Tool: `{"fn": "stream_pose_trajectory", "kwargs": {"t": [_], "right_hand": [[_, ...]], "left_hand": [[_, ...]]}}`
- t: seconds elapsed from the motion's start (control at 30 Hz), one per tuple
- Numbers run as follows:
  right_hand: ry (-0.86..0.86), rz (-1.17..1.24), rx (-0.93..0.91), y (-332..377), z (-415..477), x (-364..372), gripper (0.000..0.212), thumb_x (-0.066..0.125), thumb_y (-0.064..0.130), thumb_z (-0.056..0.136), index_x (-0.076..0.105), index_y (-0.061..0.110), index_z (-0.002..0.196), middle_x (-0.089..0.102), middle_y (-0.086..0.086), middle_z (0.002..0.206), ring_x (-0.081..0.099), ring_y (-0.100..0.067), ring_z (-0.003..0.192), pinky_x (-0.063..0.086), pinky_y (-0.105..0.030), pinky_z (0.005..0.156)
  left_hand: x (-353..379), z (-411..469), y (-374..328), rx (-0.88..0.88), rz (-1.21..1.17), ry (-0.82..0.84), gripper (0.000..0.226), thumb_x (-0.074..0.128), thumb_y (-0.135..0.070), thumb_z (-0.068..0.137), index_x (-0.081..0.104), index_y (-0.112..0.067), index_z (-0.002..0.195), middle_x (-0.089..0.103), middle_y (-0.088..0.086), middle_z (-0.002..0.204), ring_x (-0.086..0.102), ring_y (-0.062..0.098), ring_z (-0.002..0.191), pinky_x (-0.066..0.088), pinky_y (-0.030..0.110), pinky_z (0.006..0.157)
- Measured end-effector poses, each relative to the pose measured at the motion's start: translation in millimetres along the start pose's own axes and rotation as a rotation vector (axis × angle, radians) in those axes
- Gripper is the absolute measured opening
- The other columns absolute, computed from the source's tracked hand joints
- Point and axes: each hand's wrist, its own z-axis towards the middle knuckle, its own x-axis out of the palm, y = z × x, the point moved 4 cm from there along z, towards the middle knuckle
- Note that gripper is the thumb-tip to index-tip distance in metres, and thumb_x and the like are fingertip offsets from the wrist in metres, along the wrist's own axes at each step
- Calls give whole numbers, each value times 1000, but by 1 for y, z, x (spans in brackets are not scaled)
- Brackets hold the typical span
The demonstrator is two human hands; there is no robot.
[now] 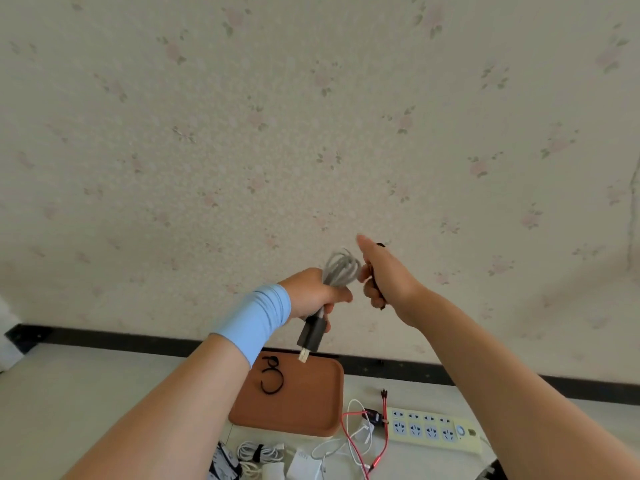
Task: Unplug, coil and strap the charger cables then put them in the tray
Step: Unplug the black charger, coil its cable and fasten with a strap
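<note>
Lying in the tray (304,405), a loop (273,392) is logged; coil (341,268) gripped by left hand (311,294), strap (381,302) pinched by right hand (389,275); charger (304,460) lettering unreadable.

Two arms of one person, seen from a head-worn camera. Next to the left hand (313,292) is a pale blue wristband (258,315), a smooth, plain tube of stretchy-looking fabric. It wraps the wrist snugly, creases in soft folds along its length, and ends in straight edges across the arm. Past the band, the left forearm (166,410) is bare. The right hand (389,278) and right forearm (502,362) are uncovered all the way to the frame's lower edge.
</note>
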Motion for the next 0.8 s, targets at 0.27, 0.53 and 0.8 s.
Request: {"fn": "stream_pose_trajectory", "kwargs": {"t": [0.27,0.53,0.8], "right_hand": [[-169,-82,-190,6,0,8,32,64,14,88,33,21,82,36,3,76,34,-14,63,33,-28,58],[-206,-11,-146,7,3,-3,30,59,5,84,32,20,81,35,3,70,31,-13,53,30,-25,48],[-183,-98,-175,8,1,-4,29,60,9,89,34,19,82,38,2,73,36,-17,65,33,-27,55]], "left_hand": [[17,-3,-14,20,86,80,17,60,-22,93,58,-5,98,58,1,64,66,19,53,50,21,51],[11,5,-13,72,257,-225,32,70,-42,79,69,-10,78,72,10,76,62,19,64,54,33,70],[29,0,-14,123,-45,63,18,54,-28,98,64,-15,103,75,5,90,68,18,83,48,26,72]]}}
